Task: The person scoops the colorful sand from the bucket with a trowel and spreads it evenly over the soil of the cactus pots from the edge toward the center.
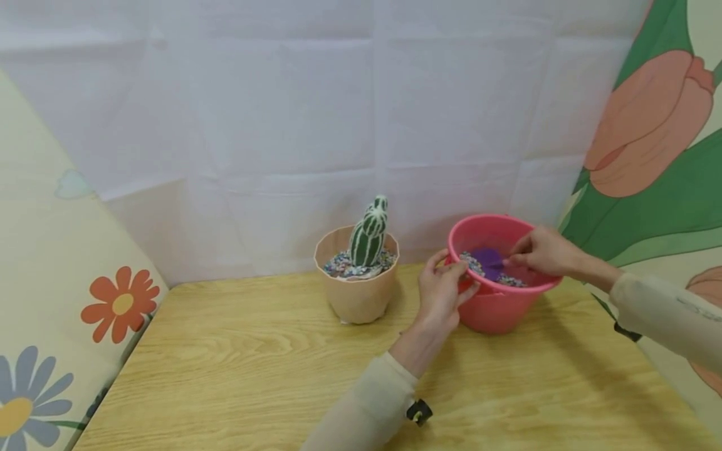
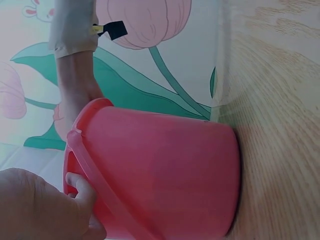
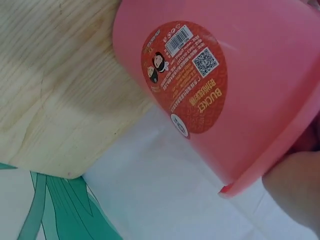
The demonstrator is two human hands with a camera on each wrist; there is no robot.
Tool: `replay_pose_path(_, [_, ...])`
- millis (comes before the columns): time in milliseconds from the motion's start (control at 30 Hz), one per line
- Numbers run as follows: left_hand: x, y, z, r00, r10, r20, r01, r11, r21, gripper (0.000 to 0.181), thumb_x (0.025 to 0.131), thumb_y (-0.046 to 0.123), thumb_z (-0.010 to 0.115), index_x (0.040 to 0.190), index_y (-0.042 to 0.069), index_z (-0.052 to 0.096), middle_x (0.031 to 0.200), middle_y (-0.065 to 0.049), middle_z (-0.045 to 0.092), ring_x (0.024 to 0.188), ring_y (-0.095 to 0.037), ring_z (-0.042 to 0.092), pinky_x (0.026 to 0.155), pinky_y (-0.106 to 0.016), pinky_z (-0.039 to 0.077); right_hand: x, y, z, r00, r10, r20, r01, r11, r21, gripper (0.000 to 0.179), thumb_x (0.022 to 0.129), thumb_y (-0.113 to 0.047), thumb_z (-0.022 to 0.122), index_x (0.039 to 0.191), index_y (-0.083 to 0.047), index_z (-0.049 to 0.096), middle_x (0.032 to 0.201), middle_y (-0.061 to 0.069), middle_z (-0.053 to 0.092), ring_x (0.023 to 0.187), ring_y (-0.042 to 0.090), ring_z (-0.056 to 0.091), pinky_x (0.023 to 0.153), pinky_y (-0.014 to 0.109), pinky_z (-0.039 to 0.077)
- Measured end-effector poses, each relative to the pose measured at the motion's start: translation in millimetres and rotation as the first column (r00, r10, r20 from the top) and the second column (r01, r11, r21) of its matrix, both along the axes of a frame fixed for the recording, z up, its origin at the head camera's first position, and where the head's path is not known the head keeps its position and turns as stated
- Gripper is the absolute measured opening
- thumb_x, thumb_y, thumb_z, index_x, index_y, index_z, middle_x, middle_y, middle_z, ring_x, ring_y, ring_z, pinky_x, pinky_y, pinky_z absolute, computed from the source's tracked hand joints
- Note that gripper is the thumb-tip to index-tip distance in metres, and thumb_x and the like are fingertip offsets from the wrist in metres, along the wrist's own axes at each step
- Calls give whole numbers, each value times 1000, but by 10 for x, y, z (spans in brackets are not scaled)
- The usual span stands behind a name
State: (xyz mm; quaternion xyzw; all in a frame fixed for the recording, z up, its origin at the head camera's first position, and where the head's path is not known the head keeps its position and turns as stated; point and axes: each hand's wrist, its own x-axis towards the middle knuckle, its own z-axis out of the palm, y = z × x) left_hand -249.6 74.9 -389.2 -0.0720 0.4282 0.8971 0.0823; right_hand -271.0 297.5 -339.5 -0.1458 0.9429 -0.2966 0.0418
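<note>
A pink plastic bucket (image 1: 491,313) stands tilted toward me at the right of the table, with small multicoloured pebbles (image 1: 510,281) inside. My left hand (image 1: 442,291) grips its near-left rim; the left wrist view shows those fingers (image 2: 82,192) curled over the edge beside the bucket's lowered handle (image 2: 107,192). Over the right side of the rim reaches my right hand (image 1: 544,250), which pinches the handle of a small purple shovel (image 1: 487,262). The shovel's blade lies among the pebbles. In the right wrist view the bucket's wall hides most of that hand.
Left of the bucket, a peach faceted pot (image 1: 358,300) holds a green and white cactus (image 1: 365,247) in coloured pebbles. Both stand on a wood-grain table (image 1: 242,369). A white cloth (image 1: 282,125) hangs behind, with flower-patterned panels (image 1: 648,144) at the sides.
</note>
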Motion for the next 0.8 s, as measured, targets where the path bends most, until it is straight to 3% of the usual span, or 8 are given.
replay_pose_path(167, [-10,-3,-6,1000,7,-7,-7,1000,-2,43,89,-7,69,128,7,60,106,-17,60,92,-30,67,76,-41,63,15,-17,12,993,99,-63,-97,995,28,15,94,-5,72,104,4,78,86,11,75,59,21,65,49,26,53])
replay_pose_path(367, [-12,-13,-9,1000,0,-8,0,1000,0,42,91,-6,69,129,6,59,106,-17,60,94,-31,67,77,-42,62,20,28,12,979,187,-77,-186,982,29,15,94,-2,71,107,3,78,96,14,76,65,14,68,55,26,57])
replay_pose_path(500, [-9,-20,-13,1000,-6,-5,5,1000,-8,41,91,-5,70,128,8,60,105,-17,60,93,-31,67,76,-42,62,46,94,47,977,210,-36,-210,978,17,16,97,-6,70,110,0,78,95,8,76,57,13,65,53,26,55])
replay_pose_path(633, [-8,-22,-10,1000,-4,-6,4,1000,-8,39,91,-5,70,127,8,60,105,-16,59,90,-28,67,76,-42,63,76,150,113,975,223,19,-223,975,-2,19,98,-15,70,112,-5,79,83,-1,75,50,16,61,48,25,53])
replay_pose_path(800, [-10,-25,-6,1000,-4,-1,4,1000,-7,39,91,-5,71,127,8,61,104,-16,59,88,-26,66,76,-43,63,118,230,201,965,250,82,-248,968,-41,20,99,-16,70,113,-6,78,81,-5,75,56,14,61,51,26,55])
